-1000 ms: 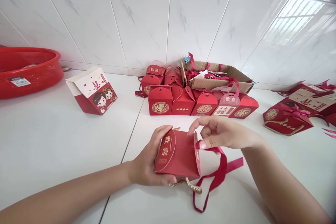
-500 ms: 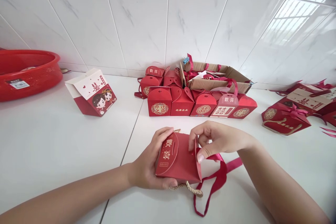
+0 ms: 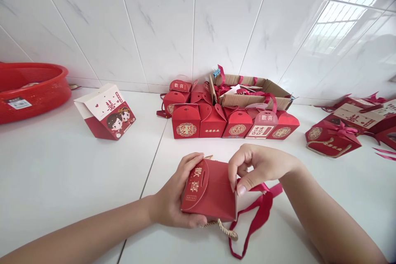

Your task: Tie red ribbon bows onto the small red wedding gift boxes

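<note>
A small red gift box (image 3: 213, 192) with gold characters on its rounded flap lies on its side on the white tiled surface. My left hand (image 3: 173, 198) wraps around its left end, fingers closed on it. At the box's right end my right hand (image 3: 256, 165) pinches the open edge together with the dark red ribbon (image 3: 260, 214), which trails to the right and down. A beige rope handle (image 3: 221, 227) hangs out under the box.
A row of closed red gift boxes (image 3: 235, 123) stands ahead, in front of a flat cardboard box (image 3: 256, 97) with ribbons. A white and red cartoon box (image 3: 107, 111) lies at left, a red basket (image 3: 31, 90) far left. More red boxes (image 3: 334, 138) lie at right.
My right hand has moved from above the box's right end down onto its edge and curled into a pinch. The flap there has been pressed in. My left hand keeps its hold.
</note>
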Available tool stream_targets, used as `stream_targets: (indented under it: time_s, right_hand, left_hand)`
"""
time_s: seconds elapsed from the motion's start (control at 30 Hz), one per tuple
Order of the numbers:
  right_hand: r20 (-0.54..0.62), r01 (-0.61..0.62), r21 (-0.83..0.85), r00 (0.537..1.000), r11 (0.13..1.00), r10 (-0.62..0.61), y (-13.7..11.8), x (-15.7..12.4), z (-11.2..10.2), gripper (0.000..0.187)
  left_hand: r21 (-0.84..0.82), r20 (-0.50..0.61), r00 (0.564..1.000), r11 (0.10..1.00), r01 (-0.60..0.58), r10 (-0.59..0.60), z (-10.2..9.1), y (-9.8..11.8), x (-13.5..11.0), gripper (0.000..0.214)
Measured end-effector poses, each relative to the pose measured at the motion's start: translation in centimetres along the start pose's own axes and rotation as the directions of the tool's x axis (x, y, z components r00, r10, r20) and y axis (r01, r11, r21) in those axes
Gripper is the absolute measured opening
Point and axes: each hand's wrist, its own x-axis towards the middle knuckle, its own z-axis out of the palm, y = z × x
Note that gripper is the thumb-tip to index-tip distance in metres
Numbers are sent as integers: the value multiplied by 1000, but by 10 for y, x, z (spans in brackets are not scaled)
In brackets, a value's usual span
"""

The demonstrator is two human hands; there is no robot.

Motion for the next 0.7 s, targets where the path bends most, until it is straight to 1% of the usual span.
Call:
stream_targets:
  time_s: [0.13,0.33,0.4,0.53,0.6,0.67,0.7]
  right_hand:
    - [8,-5,-40,1000,999,5,-2,-2,-1,28]
    - [-59,-23,-112,998,993,17,-9,-11,0,27]
    - [-99,-40,-164,995,986,23,-14,-15,2,24]
    - [-228,-74,-320,974,944,-1,-23,-18,11,12]
    - [-274,-82,-347,962,934,-17,-27,-19,16,8]
    - [-301,-52,-348,952,936,-59,-28,-22,17,8]
    - [-319,-10,-338,942,941,-104,-27,-24,16,10]
  left_hand:
    - [4,5,1000,1000,-4,4,-1,0,0,101]
    - [-4,2,1000,1000,31,-31,-1,1,0,100]
    - [-6,-4,999,999,35,-35,-1,1,0,100]
    - [-14,-11,1000,1000,28,-28,-1,0,0,101]
    - [-7,-8,999,999,33,-33,-1,1,1,101]
    - [3,-5,999,999,38,-38,-1,1,1,101]
    - [6,-3,999,999,38,-38,-1,1,1,100]
